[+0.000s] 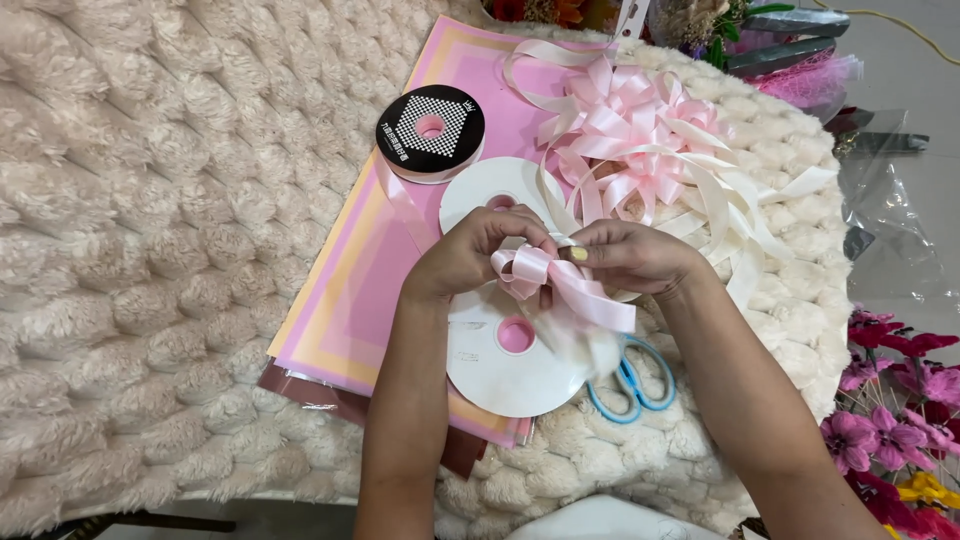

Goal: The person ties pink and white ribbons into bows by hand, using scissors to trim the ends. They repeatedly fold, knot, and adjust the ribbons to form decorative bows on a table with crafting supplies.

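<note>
A cream fluffy blanket (150,300) covers the worktop. On it lies a stack of pink and yellow paper sheets (350,300), with a finished pink-and-cream bow (640,130) at the far right. Three ribbon spools sit on the sheets: a near white spool (500,365), another white one (480,190) beyond it, and a black-topped spool (430,130) farthest. Blue scissors (635,385) lie right of the near spool. Above that spool, the left hand (465,255) and right hand (625,255) both pinch a small pink ribbon loop (535,270), fingers closed on it.

Surface: fluffy cream blanket (150,250)
On it: pink paper sheets (350,290), blue-handled scissors (635,385), pink-and-cream ribbon bows (640,140)
</note>
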